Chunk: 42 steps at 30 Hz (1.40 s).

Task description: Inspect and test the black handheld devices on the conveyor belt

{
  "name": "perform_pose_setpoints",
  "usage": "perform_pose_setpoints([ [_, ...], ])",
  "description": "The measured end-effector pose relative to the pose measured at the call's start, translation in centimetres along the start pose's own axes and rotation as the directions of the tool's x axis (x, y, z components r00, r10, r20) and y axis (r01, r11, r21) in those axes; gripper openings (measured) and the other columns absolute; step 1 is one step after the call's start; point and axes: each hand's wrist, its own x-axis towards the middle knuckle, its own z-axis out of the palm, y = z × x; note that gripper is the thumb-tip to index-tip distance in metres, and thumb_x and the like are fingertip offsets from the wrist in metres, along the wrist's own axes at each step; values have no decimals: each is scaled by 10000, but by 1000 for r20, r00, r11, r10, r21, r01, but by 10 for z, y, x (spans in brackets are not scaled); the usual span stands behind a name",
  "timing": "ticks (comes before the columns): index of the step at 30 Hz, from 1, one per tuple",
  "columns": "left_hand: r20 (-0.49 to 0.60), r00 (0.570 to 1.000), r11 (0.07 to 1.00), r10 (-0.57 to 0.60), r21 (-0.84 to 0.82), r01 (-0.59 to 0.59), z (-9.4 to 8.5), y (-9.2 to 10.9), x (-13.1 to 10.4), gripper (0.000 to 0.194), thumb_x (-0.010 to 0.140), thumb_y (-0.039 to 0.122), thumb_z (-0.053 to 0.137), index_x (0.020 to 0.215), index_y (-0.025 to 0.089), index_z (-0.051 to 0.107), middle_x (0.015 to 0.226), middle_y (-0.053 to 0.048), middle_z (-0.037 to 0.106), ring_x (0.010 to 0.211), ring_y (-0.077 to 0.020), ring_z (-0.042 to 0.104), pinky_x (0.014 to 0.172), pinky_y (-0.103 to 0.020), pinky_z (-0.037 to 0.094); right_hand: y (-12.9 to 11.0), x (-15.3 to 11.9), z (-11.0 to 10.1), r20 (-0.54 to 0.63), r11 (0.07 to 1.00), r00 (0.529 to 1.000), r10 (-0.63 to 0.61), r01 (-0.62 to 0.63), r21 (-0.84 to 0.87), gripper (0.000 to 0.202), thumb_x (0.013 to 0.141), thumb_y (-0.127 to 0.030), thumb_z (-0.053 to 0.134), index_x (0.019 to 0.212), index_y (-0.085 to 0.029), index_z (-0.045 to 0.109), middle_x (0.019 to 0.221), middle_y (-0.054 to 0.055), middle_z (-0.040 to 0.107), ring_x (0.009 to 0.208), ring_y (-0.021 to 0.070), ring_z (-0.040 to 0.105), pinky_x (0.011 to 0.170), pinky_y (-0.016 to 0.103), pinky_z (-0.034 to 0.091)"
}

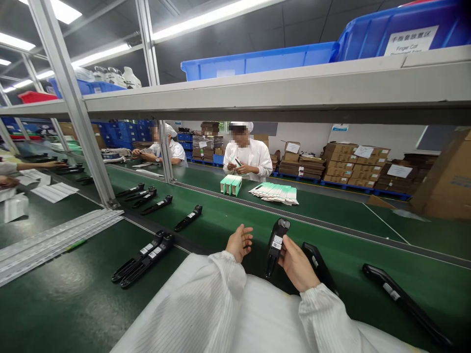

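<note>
My right hand (pixel 299 267) holds a black elongated device (pixel 275 247) upright, with white labels on its face and a rounded head at the top. To its left, my left hand (pixel 240 243) is empty, fingers apart and slightly curled. Just behind my right hand lies a similar black device (pixel 319 264), partly hidden. Another black device (pixel 395 291) rests farther right on the green belt. A pair of labelled black devices (pixel 149 257) lies side by side on the green table to my left. What exactly the devices are, I cannot tell.
More black devices (pixel 189 218) lie along the belt at left. Across it, a co-worker (pixel 247 154) in white handles a small item behind green-white boxes (pixel 231 185) and flat cartons (pixel 275 192). A metal post (pixel 69 98) and overhead shelf (pixel 257 93) frame the station.
</note>
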Motion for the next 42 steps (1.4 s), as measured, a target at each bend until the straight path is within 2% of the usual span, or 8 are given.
perform_pose_setpoints([
  [7,26,1000,998,-1,55,0,0,-3,0,325,836,414,409,897,139,571,629,29,486,463,-50,426,449,-183,303,1,2,-3,-53,993,992,113,-115,-35,440,694,-550,582,931,-181,619,917,85,690,699,205,638,550,283,458],
  [11,31,1000,997,0,76,-2,0,-3,-1,315,808,428,452,891,149,573,632,30,490,471,-51,427,452,-181,304,3,3,-6,-163,965,964,209,-231,-126,427,713,-551,555,787,-141,644,752,89,696,528,155,593,410,228,361],
  [19,45,998,985,38,164,-45,4,-4,-4,270,771,385,504,875,145,573,640,30,491,471,-42,419,446,-173,296,3,7,-10,-110,997,993,45,-52,-63,373,679,-521,609,831,-182,645,816,43,691,694,181,622,568,260,455],
  [24,51,997,981,50,187,-59,5,-4,-6,258,719,365,554,863,153,577,647,32,498,481,-43,424,452,-173,295,3,5,-9,-112,995,990,82,-88,-48,351,687,-513,600,765,-173,646,766,51,670,632,168,592,559,279,475],
  [27,71,996,982,57,176,-69,5,-4,-8,282,692,391,573,859,163,579,650,35,501,484,-44,423,458,-175,294,7,7,-13,-116,972,985,129,-149,-182,441,731,-576,485,673,-163,625,622,49,622,522,149,550,536,287,466],
  [32,85,994,980,65,180,-79,5,-4,-8,329,653,413,597,865,163,577,655,34,501,493,-47,426,459,-178,292,16,20,-30,-162,781,986,-43,-67,-620,241,710,-401,508,827,-194,549,695,20,618,598,172,597,615,313,466],
  [36,114,990,976,79,194,-100,6,-4,-9,335,623,391,619,869,168,577,664,31,501,505,-51,430,455,-178,291,19,32,-50,-211,624,957,-198,-43,-780,439,646,-298,532,1074,-205,498,907,80,605,824,258,594,762,404,416],
  [42,135,986,962,95,242,-126,8,-7,-10,321,615,398,631,838,173,579,664,27,497,508,-52,430,453,-177,281,18,33,-67,-133,345,921,-366,2,-939,406,680,-307,482,1055,-171,560,1129,182,524,1060,352,475,855,479,355],
])
